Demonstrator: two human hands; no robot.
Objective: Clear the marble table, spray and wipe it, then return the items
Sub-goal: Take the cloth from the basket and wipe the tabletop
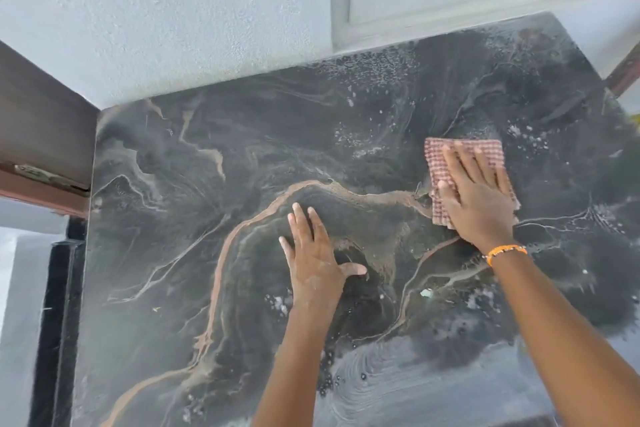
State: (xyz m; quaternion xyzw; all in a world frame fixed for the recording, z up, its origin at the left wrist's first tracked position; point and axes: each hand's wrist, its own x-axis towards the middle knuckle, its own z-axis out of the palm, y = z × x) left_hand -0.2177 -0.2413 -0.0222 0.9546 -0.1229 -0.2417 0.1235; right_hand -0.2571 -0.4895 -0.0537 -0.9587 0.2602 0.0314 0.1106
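The dark marble table point(194, 218) with tan and white veins fills most of the view. Foamy spray droplets and wet smears cover its right and near parts. A folded red-and-white checked cloth point(446, 156) lies on the right half of the top. My right hand point(474, 198) presses flat on that cloth, fingers spread, an orange band at the wrist. My left hand point(315, 256) rests palm down on the bare marble near the middle, fingers apart, holding nothing.
A white textured wall point(194, 10) runs along the table's far edge, with a white window frame point(450, 0) at the upper right. A brown wooden door or panel point(38, 128) stands at the left edge. A small pale scrap point(426, 293) lies on the marble.
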